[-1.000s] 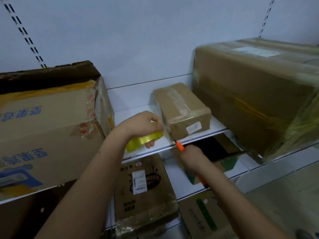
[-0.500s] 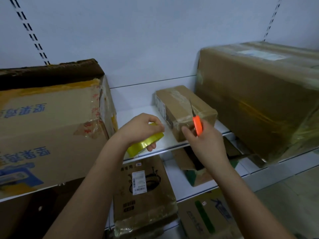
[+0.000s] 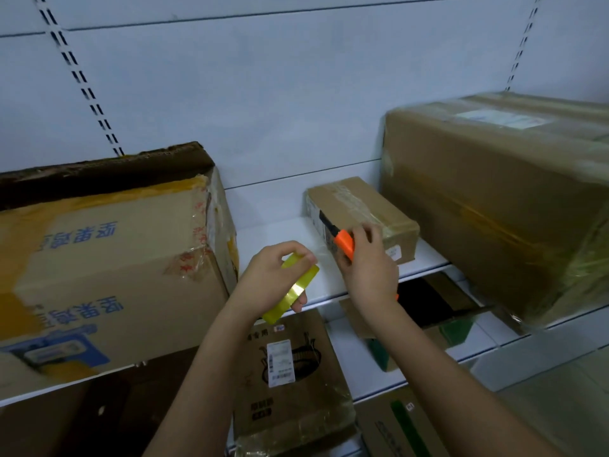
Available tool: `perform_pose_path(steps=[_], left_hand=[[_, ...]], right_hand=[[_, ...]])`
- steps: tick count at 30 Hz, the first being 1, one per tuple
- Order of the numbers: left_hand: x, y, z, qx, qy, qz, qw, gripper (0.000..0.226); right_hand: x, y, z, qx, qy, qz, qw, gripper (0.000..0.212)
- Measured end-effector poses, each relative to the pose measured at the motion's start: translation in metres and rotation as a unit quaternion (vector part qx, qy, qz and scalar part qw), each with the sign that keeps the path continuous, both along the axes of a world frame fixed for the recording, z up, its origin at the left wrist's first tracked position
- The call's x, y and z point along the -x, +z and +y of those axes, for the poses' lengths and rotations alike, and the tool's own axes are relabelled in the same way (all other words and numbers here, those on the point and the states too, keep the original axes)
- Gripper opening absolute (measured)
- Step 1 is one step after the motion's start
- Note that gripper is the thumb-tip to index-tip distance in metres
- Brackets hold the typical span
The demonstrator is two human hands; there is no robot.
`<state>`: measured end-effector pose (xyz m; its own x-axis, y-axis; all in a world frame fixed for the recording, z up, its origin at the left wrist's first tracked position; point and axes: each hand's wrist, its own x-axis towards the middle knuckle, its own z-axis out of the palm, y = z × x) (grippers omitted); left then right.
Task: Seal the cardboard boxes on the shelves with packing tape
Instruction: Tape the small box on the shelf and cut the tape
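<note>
A small cardboard box (image 3: 369, 206) sits on the white shelf (image 3: 273, 239), with clear tape across its top. My left hand (image 3: 267, 285) grips a yellow roll of packing tape (image 3: 293, 291) just in front of the shelf edge. To its right, my right hand (image 3: 369, 265) holds an orange utility knife (image 3: 344, 244) with its dark blade end raised against the near left corner of the small box. A clear strip of tape seems to run from the roll toward the box, faint and hard to make out.
A large printed cardboard box (image 3: 108, 258) fills the shelf on the left. Another big box wrapped in tape (image 3: 494, 199) stands on the right. Lower shelves hold several more boxes, one with a white label (image 3: 283, 364).
My right hand rose from below the shelf edge to the small box's corner, bringing the orange knife up. My left hand stayed near the shelf front with the tape roll.
</note>
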<state>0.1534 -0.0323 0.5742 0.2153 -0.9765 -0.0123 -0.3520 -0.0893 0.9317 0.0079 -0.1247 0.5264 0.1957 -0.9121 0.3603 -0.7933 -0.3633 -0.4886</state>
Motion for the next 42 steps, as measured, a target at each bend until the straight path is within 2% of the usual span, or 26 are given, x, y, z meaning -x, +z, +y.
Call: perform_pose_path(steps=[2, 3, 5, 6, 8, 10, 14, 16, 19, 21, 23, 28, 30, 31, 33, 39, 42], left_hand=[[0.004, -0.003, 0.007, 0.019, 0.004, 0.036, 0.999, 0.015], [0.007, -0.004, 0.01, 0.026, 0.006, 0.048, 0.999, 0.016], [0.016, -0.006, 0.017, 0.035, 0.004, 0.061, 0.997, 0.018], [0.02, -0.007, 0.02, 0.039, 0.002, 0.068, 0.997, 0.019], [0.028, -0.009, 0.027, 0.048, -0.001, 0.078, 0.996, 0.019], [0.031, -0.01, 0.033, 0.055, 0.004, 0.088, 0.995, 0.02], [0.033, -0.012, 0.046, 0.05, 0.022, 0.101, 0.993, 0.021], [0.033, -0.011, 0.048, 0.032, 0.028, 0.096, 0.995, 0.021], [0.032, -0.008, 0.044, -0.019, 0.041, 0.027, 0.999, 0.02], [0.033, -0.007, 0.04, -0.057, 0.022, 0.038, 0.997, 0.034], [0.038, -0.001, 0.035, -0.08, 0.012, 0.072, 0.994, 0.049], [0.064, 0.013, -0.005, -0.06, 0.013, -0.104, 0.993, 0.061], [0.079, 0.014, -0.026, -0.06, 0.021, -0.131, 0.989, 0.053], [0.086, 0.014, -0.035, -0.058, 0.029, -0.126, 0.99, 0.042], [0.096, 0.015, -0.048, -0.07, 0.051, -0.091, 0.992, 0.018], [0.096, 0.006, -0.062, -0.107, 0.098, -0.043, 0.988, 0.05], [0.089, 0.004, -0.058, -0.1, 0.123, -0.012, 0.987, 0.047]], right_hand=[[0.011, 0.004, 0.011, -0.031, 0.017, -0.123, 0.992, 0.051], [0.015, 0.008, 0.019, -0.037, 0.016, -0.201, 0.979, 0.046], [0.02, 0.021, 0.028, -0.082, 0.033, -0.33, 0.94, 0.032], [0.021, 0.031, 0.032, -0.144, 0.069, -0.368, 0.916, 0.031], [0.023, 0.047, 0.036, -0.29, 0.17, -0.388, 0.858, 0.041], [0.027, 0.054, 0.038, -0.37, 0.236, -0.36, 0.823, 0.042], [0.028, 0.051, 0.042, -0.343, 0.238, -0.344, 0.841, 0.019], [0.025, 0.047, 0.043, -0.306, 0.234, -0.352, 0.853, 0.018], [0.022, 0.039, 0.039, -0.219, 0.207, -0.305, 0.903, 0.017], [0.025, 0.035, 0.034, -0.178, 0.181, -0.273, 0.928, 0.019], [0.033, 0.032, 0.026, -0.158, 0.165, -0.283, 0.931, 0.017], [0.056, 0.018, -0.006, -0.089, 0.081, -0.266, 0.956, 0.029], [0.064, 0.013, -0.021, -0.088, 0.045, -0.204, 0.974, 0.029], [0.068, 0.012, -0.026, -0.095, 0.033, -0.168, 0.981, 0.027], [0.073, 0.014, -0.031, -0.124, 0.035, -0.153, 0.98, 0.025], [0.086, 0.022, -0.027, -0.13, 0.034, -0.26, 0.956, 0.014], [0.09, 0.033, -0.017, -0.128, 0.058, -0.28, 0.95, 0.019]])
